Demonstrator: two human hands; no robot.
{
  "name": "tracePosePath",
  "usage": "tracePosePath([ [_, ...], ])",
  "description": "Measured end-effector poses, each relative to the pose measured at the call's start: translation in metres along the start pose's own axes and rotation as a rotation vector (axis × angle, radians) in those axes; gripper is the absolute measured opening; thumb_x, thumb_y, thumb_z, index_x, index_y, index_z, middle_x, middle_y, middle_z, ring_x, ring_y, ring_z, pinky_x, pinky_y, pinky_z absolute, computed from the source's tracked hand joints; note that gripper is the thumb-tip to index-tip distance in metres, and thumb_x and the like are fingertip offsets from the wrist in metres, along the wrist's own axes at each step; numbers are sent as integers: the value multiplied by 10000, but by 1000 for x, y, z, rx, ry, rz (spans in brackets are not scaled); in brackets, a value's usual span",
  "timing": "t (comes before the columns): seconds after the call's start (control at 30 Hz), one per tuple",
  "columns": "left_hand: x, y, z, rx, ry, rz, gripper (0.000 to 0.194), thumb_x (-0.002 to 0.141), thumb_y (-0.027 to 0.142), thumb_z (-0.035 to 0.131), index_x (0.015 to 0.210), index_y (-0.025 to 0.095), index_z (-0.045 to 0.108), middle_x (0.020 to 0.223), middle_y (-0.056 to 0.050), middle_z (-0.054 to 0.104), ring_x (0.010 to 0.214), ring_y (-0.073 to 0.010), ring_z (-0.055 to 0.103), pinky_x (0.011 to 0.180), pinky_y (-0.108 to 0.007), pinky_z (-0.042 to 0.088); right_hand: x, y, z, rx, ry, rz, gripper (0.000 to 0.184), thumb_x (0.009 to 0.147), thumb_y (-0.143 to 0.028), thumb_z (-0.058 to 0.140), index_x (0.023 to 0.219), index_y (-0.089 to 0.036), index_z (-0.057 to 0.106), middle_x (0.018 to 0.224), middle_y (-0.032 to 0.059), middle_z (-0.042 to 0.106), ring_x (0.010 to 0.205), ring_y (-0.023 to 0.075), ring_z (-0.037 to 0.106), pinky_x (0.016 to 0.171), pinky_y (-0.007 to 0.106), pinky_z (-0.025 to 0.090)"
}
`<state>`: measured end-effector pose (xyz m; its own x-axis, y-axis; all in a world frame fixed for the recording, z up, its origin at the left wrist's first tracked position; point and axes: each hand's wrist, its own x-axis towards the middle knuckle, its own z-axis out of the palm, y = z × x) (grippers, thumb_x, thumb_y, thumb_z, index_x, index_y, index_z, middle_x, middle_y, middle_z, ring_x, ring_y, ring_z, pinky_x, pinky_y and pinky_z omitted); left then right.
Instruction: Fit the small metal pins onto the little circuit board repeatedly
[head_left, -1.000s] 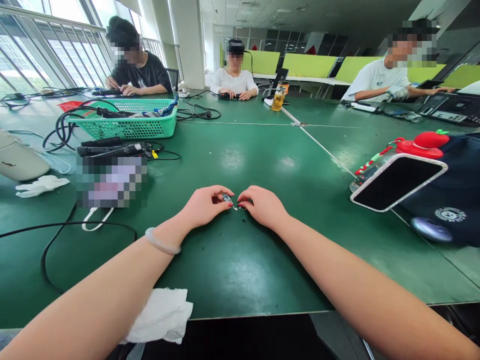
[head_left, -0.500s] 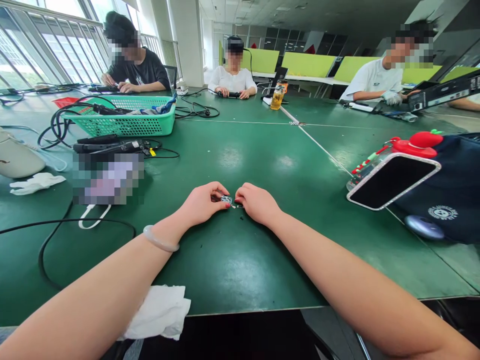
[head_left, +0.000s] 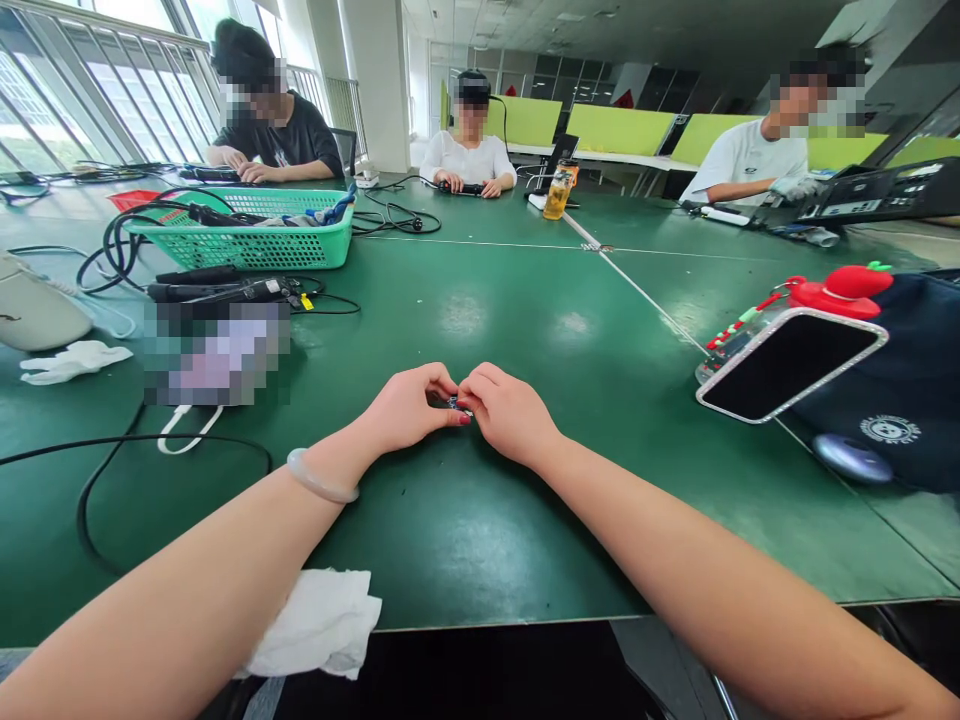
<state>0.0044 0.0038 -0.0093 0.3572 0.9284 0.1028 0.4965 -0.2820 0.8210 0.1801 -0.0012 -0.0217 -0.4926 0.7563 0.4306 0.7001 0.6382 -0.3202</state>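
Over the middle of the green table [head_left: 480, 560], my left hand [head_left: 409, 405] pinches a small circuit board [head_left: 454, 402] between thumb and fingers. Most of the board is hidden, and only a bluish-white patch of it shows. My right hand [head_left: 510, 412] is closed, its fingertips meeting the board's right side and the left fingertips. Whatever the right fingers pinch is too small and covered to make out. A pale bangle [head_left: 321, 478] circles my left wrist.
Left stand a green basket [head_left: 247, 245] of cables and a charging phone [head_left: 225, 360]. White tissue [head_left: 322, 620] lies by my left forearm. At right, a phone [head_left: 791, 365] leans near a red-capped bottle [head_left: 840, 290] and dark bag [head_left: 900, 380]. Several people work across the table.
My right hand has moved left, closing the gap to the left hand and covering most of the board. A person at the far right has tilted a dark panel flatter.
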Motion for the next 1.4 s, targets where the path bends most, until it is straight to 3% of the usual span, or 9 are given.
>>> tracePosePath([
  [0.2,1,-1,-1,48,71,-40,307,604,351,760,774,192,560,831,-6,667,795,-169,622,746,-309,481,-2,2,-11,108,2,117,167,906,-210,488,857,-188,646,890,21,604,770,111,542,710,233,405],
  [0.4,3,-5,-2,125,101,-48,260,626,317,743,806,199,597,826,-5,673,810,-173,620,780,-322,472,-3,5,-12,18,-219,252,125,825,-316,622,869,-205,660,917,12,605,819,134,562,709,256,405],
  [0.7,4,-7,-2,133,93,-62,246,639,319,717,820,201,598,829,-6,673,814,-177,624,766,-323,475,1,5,-2,-173,-267,148,175,911,-291,491,865,-192,627,906,20,595,761,130,568,635,257,371],
  [0.9,4,-7,-2,119,99,-79,253,644,336,706,831,202,601,816,-3,666,799,-173,625,761,-321,478,0,0,-5,-136,-250,180,223,887,-401,525,897,-193,605,918,23,592,767,132,568,641,255,386],
  [1.07,4,-7,-2,117,107,-80,242,644,331,698,825,202,603,818,-8,668,804,-176,627,772,-326,480,1,-2,-2,-129,-250,200,183,898,-349,508,887,-196,609,912,25,594,781,134,571,644,251,389],
  [1.4,5,-11,-3,108,106,-85,272,636,352,711,837,206,601,823,-9,674,805,-179,630,779,-331,482,3,4,1,-266,-262,111,200,932,-295,448,916,-187,616,930,38,594,752,139,577,611,255,380],
])
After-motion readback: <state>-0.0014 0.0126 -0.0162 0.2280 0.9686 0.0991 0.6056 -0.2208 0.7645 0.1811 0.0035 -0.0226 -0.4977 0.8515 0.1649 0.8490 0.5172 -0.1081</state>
